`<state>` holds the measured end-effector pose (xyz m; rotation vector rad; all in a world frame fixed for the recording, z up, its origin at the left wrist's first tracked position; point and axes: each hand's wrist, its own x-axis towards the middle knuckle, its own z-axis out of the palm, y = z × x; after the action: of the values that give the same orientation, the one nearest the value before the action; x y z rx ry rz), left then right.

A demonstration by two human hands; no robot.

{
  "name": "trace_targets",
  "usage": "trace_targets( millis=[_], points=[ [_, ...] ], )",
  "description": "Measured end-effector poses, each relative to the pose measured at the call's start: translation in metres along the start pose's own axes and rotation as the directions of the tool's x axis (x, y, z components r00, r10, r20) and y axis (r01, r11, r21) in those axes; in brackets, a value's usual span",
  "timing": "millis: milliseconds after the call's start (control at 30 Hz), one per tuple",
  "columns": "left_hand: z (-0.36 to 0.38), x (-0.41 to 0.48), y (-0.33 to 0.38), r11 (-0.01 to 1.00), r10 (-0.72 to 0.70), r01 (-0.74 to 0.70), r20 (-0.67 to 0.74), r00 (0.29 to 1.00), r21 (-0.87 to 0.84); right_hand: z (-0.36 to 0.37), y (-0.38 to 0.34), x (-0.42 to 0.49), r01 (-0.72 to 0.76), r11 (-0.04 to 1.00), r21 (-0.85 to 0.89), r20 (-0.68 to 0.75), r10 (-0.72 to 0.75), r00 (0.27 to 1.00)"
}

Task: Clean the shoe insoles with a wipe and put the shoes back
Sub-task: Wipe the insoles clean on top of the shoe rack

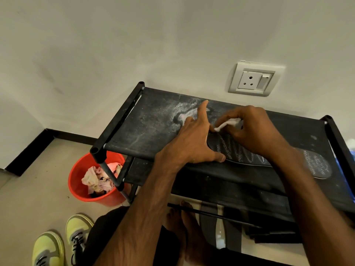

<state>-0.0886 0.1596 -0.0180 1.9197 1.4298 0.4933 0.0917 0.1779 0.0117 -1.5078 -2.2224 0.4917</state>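
- Lying flat on top of the shoe rack [153, 121] is the dark insole [236, 153].
- Right hand [255, 129] pinches the white wipe [227, 124] against the insole's end.
- Left hand [192, 140], fingers straight, presses the insole down.

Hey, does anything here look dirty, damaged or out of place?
Yes: the shoe rack's top shelf is coated in whitish dust, with a pale smeared patch just beyond the left hand. The insole lies right on that dusty fabric, so it may pick dirt up again.

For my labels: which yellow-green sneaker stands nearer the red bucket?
The sneaker on the right, higher in view; the other sneaker lies lower left, farther from the red bucket.
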Motion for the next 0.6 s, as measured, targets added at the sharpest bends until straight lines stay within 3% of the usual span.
trace_targets(
  millis=[300,500,600],
  points=[
    [0.001,0.001,0.0,1.0,-0.017,0.017,0.01,1.0,0.002,0.006,-0.011,0.001,-0.01,0.989,-0.15,0.128,0.029,0.991],
    [0.003,0.003,-0.001,1.0,-0.014,0.014,0.002,1.0,0.014,0.004,-0.012,-0.001,-0.037,0.956,-0.292,0.006,0.041,0.999],
    [0.003,0.003,-0.001,1.0,-0.022,0.022,-0.002,1.0,0.016,0.005,-0.016,0.0,0.012,0.958,-0.287,0.11,0.02,0.994]
  ],
)
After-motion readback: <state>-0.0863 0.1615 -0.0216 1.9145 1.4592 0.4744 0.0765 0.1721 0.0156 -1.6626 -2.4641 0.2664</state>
